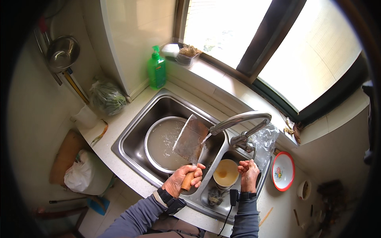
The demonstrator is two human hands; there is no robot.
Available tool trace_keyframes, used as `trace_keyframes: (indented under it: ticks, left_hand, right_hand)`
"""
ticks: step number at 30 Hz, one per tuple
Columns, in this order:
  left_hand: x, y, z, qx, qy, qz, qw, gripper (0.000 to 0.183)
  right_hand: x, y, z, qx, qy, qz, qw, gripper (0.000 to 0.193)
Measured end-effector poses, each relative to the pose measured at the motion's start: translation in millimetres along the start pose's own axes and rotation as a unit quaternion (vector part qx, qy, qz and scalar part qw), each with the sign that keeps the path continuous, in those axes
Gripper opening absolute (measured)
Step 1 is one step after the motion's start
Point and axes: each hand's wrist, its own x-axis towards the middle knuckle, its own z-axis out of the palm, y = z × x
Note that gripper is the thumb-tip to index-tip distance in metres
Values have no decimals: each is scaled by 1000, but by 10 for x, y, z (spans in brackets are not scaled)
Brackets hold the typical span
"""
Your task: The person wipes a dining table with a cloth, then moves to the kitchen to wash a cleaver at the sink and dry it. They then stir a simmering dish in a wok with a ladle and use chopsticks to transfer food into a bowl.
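Observation:
My left hand [183,180] is wrapped around the wooden handle of a cleaver [191,139]. Its broad, brownish, wet blade tilts over a round metal basin [160,137] of cloudy water in the left sink bowl. A thin stream from the curved faucet [240,118] runs onto the blade. Over the small right bowl, just below the faucet's base, my right hand [248,173] has loosely bent fingers, apart, with nothing visible in them. Beside it a bowl [226,173] holds yellowish liquid. A dark scrubber [215,196] lies below that bowl.
A green pump bottle [157,69] stands at the sink's far left corner. Clear plastic [265,144] lies behind the faucet. To the right are a red-rimmed dish [283,171] and a small white cup [304,189]. A bag of greens [106,99] sits left.

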Motion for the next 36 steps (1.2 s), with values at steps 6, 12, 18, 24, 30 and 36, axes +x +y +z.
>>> trace_keyframes:
  ticks: [6, 12, 18, 24, 30, 36]
  left_hand:
    - [114, -22, 41, 5, -53, -20, 998, 36]
    - [193, 3, 79, 93, -55, -52, 993, 41]
    - [402, 56, 256, 55, -102, -45, 992, 41]
    - [461, 73, 241, 96, -108, -59, 988, 44]
    - [493, 153, 139, 142, -92, -53, 984, 45]
    - [448, 144, 96, 131, -82, -48, 987, 48]
  right_hand:
    - [3, 2, 3, -10, 13, 0, 1000, 35]
    - [-6, 5, 17, -7, 13, 2, 1000, 36]
    - [-47, -8, 46, -13, 14, 3, 1000, 36]
    - [-45, -2, 53, -23, 15, 4, 1000, 39]
    - [-59, -14, 58, -8, 14, 2, 1000, 36]
    - [-55, -60, 58, -15, 17, 6, 1000, 36]
